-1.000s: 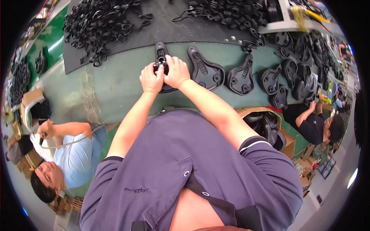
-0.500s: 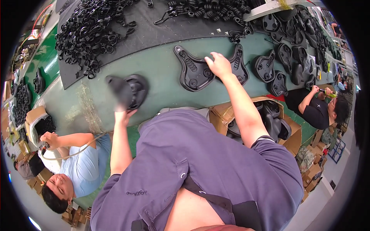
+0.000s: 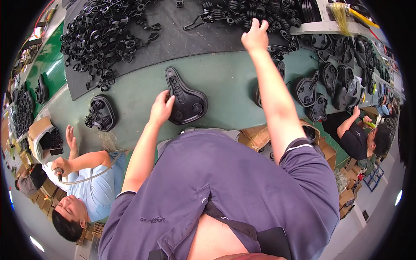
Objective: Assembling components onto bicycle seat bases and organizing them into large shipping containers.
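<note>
While the saddle base [image 3: 185, 100] lies underside up on the green table [image 3: 225, 82], close to its near edge, the left hand [image 3: 161, 109] rests on the base's left rim, fingers curled loosely over it. Farther back, the right hand [image 3: 255, 35] reaches into the heap of black parts [image 3: 242, 11] on the dark mat [image 3: 182, 41], fingers bent among them; whether it grips one cannot be told. Toward the table's left edge sits a finished base [image 3: 100, 115].

Bright, even overhead light falls on the pale green bench [image 3: 225, 82] with only soft shadows and faint sheen on the black moulded plastic parts [image 3: 104, 39], while fisheye distortion bends straight edges, and the rim darkens to black.
</note>
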The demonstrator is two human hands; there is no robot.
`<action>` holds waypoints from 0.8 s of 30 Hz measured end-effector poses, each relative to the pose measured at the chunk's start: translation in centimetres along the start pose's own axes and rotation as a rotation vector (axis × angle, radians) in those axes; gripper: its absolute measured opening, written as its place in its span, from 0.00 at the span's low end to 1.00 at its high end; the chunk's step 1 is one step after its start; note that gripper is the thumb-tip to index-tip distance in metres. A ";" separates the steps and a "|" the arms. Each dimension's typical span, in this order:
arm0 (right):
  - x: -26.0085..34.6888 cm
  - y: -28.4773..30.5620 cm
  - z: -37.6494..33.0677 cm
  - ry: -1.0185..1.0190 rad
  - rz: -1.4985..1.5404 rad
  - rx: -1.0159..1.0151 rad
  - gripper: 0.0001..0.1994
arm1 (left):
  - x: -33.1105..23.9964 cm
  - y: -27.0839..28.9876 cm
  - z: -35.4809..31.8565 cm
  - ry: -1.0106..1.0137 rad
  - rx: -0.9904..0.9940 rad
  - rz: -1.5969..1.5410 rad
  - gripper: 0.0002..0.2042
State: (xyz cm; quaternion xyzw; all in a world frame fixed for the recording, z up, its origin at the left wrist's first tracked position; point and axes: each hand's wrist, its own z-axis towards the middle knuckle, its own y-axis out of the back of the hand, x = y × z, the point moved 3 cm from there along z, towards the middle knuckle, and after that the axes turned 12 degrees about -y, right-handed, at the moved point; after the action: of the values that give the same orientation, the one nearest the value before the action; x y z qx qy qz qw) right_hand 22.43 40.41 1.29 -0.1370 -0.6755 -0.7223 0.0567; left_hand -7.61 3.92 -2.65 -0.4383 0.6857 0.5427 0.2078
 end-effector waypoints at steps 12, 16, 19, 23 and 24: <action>-0.7 -0.7 -2.1 -0.064 0.163 0.224 0.16 | -6.9 0.8 4.6 -0.377 -0.110 0.362 0.25; 2.6 -0.8 -14.1 0.036 0.679 0.734 0.18 | -13.7 1.7 3.7 -0.676 -0.130 0.182 0.31; 5.8 3.5 -20.7 -0.140 0.888 1.197 0.22 | -13.2 1.3 2.9 -0.728 -0.056 0.123 0.27; 3.0 3.9 -23.0 -0.244 1.149 1.275 0.25 | -11.6 1.8 -0.8 -0.558 -0.003 0.022 0.25; 2.6 4.3 -23.1 -0.241 1.150 1.279 0.25 | -10.6 2.2 -1.7 -0.429 -0.004 -0.050 0.25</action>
State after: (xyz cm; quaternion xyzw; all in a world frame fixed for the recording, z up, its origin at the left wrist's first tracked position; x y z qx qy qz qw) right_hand 18.27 17.39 4.95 -0.4747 -0.7791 -0.0437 0.4071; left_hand -3.53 6.40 7.23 -0.3301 0.6137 0.6195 0.3614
